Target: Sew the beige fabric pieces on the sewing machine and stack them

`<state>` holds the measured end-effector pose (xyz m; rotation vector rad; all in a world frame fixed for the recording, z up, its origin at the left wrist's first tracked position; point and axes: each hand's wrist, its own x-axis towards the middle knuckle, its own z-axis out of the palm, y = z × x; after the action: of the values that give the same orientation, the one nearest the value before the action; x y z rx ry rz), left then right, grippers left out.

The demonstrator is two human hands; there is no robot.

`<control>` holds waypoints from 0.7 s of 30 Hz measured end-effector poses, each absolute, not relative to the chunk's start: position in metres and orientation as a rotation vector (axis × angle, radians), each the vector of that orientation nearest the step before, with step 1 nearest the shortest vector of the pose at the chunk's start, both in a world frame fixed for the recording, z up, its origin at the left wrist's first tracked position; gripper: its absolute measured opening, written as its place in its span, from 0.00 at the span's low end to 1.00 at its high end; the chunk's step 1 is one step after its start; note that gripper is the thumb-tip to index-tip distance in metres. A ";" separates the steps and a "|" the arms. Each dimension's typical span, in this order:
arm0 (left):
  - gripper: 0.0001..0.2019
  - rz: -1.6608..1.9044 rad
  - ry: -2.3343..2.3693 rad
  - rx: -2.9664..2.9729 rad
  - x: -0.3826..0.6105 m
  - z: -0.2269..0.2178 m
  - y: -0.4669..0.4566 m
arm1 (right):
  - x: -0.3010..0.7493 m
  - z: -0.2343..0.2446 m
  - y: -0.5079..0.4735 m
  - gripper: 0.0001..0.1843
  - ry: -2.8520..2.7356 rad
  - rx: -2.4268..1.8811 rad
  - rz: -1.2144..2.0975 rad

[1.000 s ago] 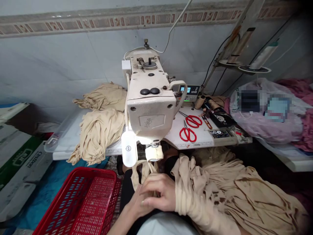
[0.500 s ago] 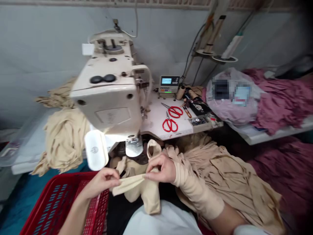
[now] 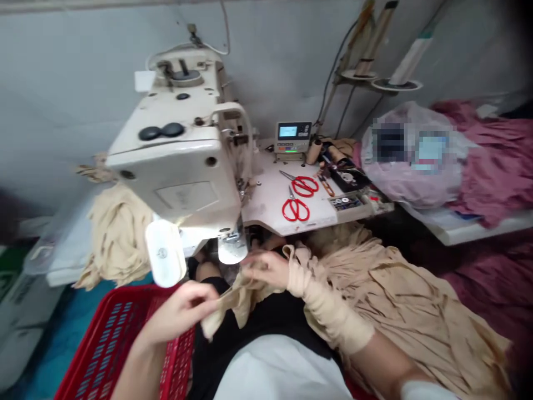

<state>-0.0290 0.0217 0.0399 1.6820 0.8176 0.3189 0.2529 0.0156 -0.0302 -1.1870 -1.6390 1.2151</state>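
A small piece of beige fabric (image 3: 238, 297) stretches between my hands above my lap. My left hand (image 3: 189, 305) pinches its left end between thumb and fingers, and a pale corner hangs below. My right hand (image 3: 266, 270) is closed on the gathered right part; its fingertips are slightly blurred. Around my right forearm sits a beige fabric sleeve (image 3: 333, 319). Just beyond my hands stands a white sewing machine (image 3: 179, 178), its lit needle area (image 3: 232, 247) close to my right fingertips.
Two red-handled scissors (image 3: 296, 209) lie on the machine table (image 3: 266, 203), beside a control panel (image 3: 292, 138) and a parts tray (image 3: 352, 205). A red basket (image 3: 104, 328) stands at left. Beige cloth piles (image 3: 120, 239) flank the machine; pink cloth (image 3: 495, 161) lies at far right.
The fabric has moved up off my lap and is now bunched rather than stretched flat. My right hand has shifted up toward the machine; my left hand has moved slightly right.
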 end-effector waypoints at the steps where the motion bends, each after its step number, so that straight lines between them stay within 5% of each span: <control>1: 0.18 0.280 0.828 1.723 -0.018 0.044 0.020 | 0.241 -0.026 0.008 0.17 -1.749 -1.100 1.313; 13: 0.21 0.759 0.957 1.429 -0.012 0.016 0.012 | 0.257 -0.002 0.001 0.20 -1.484 -1.167 1.479; 21: 0.13 0.805 0.989 2.043 -0.015 0.022 0.022 | 0.242 0.030 -0.007 0.16 -1.584 -1.178 1.041</control>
<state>-0.0154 0.0219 0.0223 2.0431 0.9889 0.8051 0.2418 -0.0066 0.0304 -1.1778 -1.5841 1.0406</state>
